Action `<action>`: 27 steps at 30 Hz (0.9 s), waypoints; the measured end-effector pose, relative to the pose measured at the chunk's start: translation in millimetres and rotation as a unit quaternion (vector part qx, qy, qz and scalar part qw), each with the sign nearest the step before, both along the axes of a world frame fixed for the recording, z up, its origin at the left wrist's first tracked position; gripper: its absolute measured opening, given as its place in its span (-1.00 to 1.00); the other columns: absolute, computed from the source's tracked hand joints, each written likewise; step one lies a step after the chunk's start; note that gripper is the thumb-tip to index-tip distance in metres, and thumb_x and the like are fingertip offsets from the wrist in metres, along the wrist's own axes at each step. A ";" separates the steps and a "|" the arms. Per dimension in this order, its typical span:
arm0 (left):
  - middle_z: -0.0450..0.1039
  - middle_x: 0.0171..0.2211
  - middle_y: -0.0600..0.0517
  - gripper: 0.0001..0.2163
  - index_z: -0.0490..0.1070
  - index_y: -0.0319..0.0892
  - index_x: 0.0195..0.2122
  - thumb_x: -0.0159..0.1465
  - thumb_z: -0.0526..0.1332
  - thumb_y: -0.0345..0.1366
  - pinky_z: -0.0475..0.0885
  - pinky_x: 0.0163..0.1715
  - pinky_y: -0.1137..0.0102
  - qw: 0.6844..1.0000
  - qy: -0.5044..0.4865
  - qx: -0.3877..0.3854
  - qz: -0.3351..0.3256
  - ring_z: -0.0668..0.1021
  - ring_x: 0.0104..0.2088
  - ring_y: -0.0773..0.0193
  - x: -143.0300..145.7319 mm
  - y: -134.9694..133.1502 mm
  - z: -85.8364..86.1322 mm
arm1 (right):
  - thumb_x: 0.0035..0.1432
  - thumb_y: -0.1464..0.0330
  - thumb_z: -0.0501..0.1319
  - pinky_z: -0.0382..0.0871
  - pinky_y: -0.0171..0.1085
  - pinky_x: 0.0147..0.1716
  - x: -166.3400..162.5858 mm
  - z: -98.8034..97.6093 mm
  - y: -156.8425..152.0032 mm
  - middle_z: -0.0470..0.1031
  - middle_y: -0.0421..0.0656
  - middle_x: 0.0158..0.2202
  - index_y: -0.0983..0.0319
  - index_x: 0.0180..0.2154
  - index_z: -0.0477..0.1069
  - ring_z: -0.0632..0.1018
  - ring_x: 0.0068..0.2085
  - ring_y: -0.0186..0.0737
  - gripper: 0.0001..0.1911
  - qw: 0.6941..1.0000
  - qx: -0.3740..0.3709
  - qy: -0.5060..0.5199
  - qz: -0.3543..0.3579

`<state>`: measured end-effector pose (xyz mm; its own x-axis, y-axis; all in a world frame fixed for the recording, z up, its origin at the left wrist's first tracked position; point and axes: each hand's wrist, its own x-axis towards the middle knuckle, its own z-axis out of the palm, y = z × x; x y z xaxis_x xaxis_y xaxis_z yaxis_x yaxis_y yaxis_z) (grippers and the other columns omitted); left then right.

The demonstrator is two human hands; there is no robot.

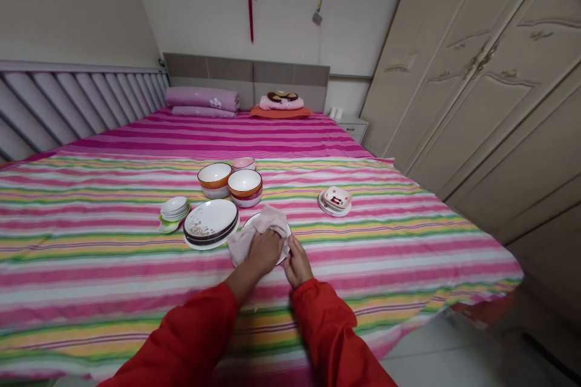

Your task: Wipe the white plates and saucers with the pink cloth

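Observation:
In the middle of the bed, my left hand (265,251) is closed on a pale pink cloth (271,218), which it presses onto a white plate (282,256) with a dark rim. My right hand (298,261) grips the right edge of that plate. The cloth and my left hand hide most of the plate's face. Just left of the plate is a stack of plates (211,217), the top one white with a floral print and dark rim. Behind them stand stacked orange-and-white bowls (245,182) and another such stack (215,176).
Small white dishes (174,205) sit on a green dish at the left. A square patterned bowl (338,196) rests on white plates to the right. A striped cloth (385,266) covers the bed. Folded bedding (202,98) lies by the headboard; wardrobes (481,91) line the right side.

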<state>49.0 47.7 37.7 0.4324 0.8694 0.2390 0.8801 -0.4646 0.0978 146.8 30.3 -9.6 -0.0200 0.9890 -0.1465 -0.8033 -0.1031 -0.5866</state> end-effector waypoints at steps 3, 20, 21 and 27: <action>0.50 -0.16 -0.18 -0.71 0.42 -0.27 -0.12 0.33 -0.05 -0.33 0.23 -0.06 0.16 1.000 0.000 0.012 0.024 0.49 -0.10 0.07 -10.6 8.0 1.8 | 0.01 0.28 0.32 0.49 -0.23 -0.25 -0.5 -2.3 0.3 0.59 -0.18 -0.29 0.20 -0.22 0.45 0.58 -0.24 -0.22 -0.75 1.000 0.006 0.001 0.007; 0.49 -0.39 -0.16 -0.71 0.47 -0.26 -0.32 0.31 -0.04 -0.34 0.22 -0.18 0.11 0.996 0.001 0.078 0.035 0.47 -0.27 0.04 -57.2 -67.4 -47.2 | 0.05 0.27 0.30 0.51 -0.22 -0.33 -1.6 2.5 -4.3 0.59 -0.15 -0.23 0.21 -0.15 0.42 0.58 -0.30 -0.24 -0.70 1.000 -0.005 -0.012 -0.001; 0.49 -0.37 -0.15 -0.73 0.47 -0.24 -0.30 0.31 -0.03 -0.35 0.22 -0.16 0.11 0.997 -0.008 0.079 0.018 0.47 -0.26 0.05 -53.9 -71.3 -50.7 | 0.05 0.26 0.29 0.51 -0.23 -0.34 -1.5 2.5 -4.3 0.59 -0.14 -0.23 0.20 -0.15 0.42 0.58 -0.30 -0.24 -0.70 1.000 -0.002 -0.015 0.001; 0.50 -0.28 -0.11 -0.75 0.44 -0.21 -0.21 0.32 -0.03 -0.33 0.25 -0.14 0.19 0.997 -0.043 0.053 -0.048 0.49 -0.21 0.11 -28.3 -69.5 -48.1 | 0.02 0.21 0.31 0.50 -0.28 -0.32 -0.2 -1.8 -2.9 0.58 -0.15 -0.24 0.19 -0.16 0.42 0.57 -0.28 -0.25 -0.67 0.999 0.000 -0.044 -0.011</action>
